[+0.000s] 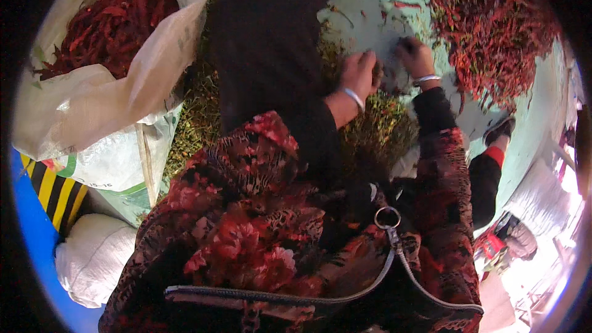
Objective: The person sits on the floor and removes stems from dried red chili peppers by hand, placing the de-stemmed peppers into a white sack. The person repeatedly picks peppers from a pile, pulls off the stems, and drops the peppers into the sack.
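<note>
At the left, yellow-and-black stripes (52, 191) are showing on a blue surface (28, 228), and a stuffed white sack (95, 262) is lying beside them. Above it, toward the left edge of the pale green floor (530, 126), an open sack (111, 111) is standing, and its wall is carrying green print and small dark characters. Red chili pods (123, 21) are filling its mouth. Beside the sack, greenish stems (197, 105) are lying. Near the middle, the left hand (357, 77) is reaching up and rightward, its wrist wearing a silver bangle (354, 99); its fingers are being curled together, but I cannot tell if they are clamping something. Below the hands, a heap of stems (382, 126) is spreading. The right hand (416, 58) is leaning toward the left one, apart from it, with fingers bent; their dark, blurred tips are not letting me tell the grip. Near the floor's far right corner, a pile of red pods (499, 24) is lying, and nearer, a dark shoe (498, 129) is resting.
</note>
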Demonstrator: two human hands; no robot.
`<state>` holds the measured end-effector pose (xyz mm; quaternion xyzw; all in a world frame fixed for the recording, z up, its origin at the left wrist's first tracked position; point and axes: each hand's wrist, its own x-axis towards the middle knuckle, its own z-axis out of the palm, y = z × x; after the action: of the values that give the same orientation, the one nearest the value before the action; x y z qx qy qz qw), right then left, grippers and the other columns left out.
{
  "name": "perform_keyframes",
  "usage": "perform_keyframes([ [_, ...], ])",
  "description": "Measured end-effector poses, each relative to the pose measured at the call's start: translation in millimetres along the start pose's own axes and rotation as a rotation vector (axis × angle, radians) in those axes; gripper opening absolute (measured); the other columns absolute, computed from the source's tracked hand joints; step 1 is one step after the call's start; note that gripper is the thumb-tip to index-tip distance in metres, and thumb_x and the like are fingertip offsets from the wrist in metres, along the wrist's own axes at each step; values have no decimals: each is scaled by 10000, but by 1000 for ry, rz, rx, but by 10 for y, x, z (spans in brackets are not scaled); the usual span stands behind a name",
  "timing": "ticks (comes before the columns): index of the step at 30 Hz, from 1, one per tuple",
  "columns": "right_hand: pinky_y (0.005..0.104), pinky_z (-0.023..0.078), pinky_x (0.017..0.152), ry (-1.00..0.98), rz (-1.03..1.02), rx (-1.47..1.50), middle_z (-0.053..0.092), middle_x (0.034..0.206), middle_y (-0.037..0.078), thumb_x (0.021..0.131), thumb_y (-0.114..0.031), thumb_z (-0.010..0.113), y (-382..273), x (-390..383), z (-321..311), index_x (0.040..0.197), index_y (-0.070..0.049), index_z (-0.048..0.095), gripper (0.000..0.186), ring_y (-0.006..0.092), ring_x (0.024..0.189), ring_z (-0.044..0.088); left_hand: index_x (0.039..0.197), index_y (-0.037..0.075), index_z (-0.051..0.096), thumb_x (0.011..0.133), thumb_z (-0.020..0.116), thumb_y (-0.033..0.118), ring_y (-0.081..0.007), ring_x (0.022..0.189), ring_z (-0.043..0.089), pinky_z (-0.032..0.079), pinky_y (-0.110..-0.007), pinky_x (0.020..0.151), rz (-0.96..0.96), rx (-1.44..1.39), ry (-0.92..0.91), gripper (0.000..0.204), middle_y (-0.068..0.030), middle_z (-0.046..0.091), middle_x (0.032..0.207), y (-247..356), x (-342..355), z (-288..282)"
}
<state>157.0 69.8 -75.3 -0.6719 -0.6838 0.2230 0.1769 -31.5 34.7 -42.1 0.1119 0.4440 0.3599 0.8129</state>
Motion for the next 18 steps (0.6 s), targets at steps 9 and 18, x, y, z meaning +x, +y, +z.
perform_keyframes([
  [9,278,432,540,-64,251,397,598,695,80,728,-159,591,-384,-493,-407,839,0,582,194,140,575,538,731,76,483,839,426,324,-132,507,461,331,-251,390,-131,-11,-105,277,-39,505,618,-36,75,42],
  [18,288,444,580,-63,328,288,593,690,111,709,-138,566,-146,-635,-93,802,-9,564,159,195,624,574,737,59,485,841,444,275,-129,519,441,315,-244,403,-52,84,-75,243,-36,488,632,33,-22,-30],
])
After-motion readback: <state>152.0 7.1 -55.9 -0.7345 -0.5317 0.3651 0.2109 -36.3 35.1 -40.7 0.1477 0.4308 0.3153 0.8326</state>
